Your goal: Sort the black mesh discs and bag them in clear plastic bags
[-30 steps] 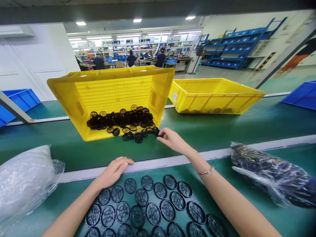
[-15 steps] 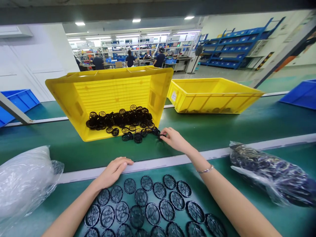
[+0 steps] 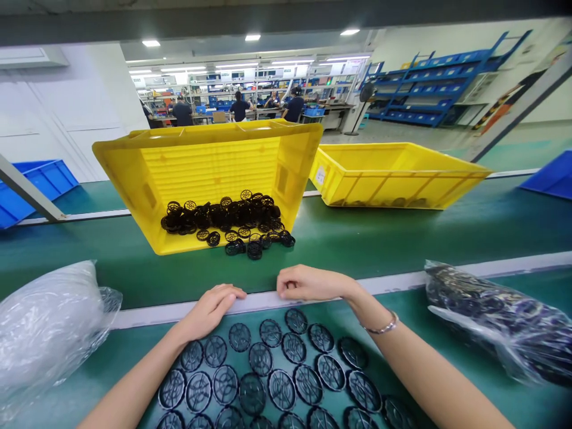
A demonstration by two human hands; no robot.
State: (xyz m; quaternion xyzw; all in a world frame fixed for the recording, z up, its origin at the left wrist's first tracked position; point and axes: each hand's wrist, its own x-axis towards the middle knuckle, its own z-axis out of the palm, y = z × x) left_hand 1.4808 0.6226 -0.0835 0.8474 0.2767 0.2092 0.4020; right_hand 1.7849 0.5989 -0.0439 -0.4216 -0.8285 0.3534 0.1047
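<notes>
My left hand point(image 3: 210, 311) rests on the white rail point(image 3: 147, 316) of the belt, with nothing visible in it. My right hand point(image 3: 310, 283) lies curled on that rail a short way to its right, and its fingers hide whatever they might hold. Just beyond my hands, a tilted yellow plastic crate point(image 3: 210, 161) faces me, with a heap of black mesh discs point(image 3: 223, 217) in its low front corner. Several more black mesh discs point(image 3: 252, 393) lie in rows on the green belt below my hands.
Clear plastic bags lie on each side: a pale one point(image 3: 49, 328) and one packed with dark parts point(image 3: 496, 322). A second yellow crate point(image 3: 397, 176) stands on the far belt point(image 3: 447, 232). Blue crates point(image 3: 40, 190) and workers point(image 3: 239, 108) are beyond.
My right hand has moved back from the discs at the crate's front corner to the white rail, close to my left hand. My left hand has stayed in place.
</notes>
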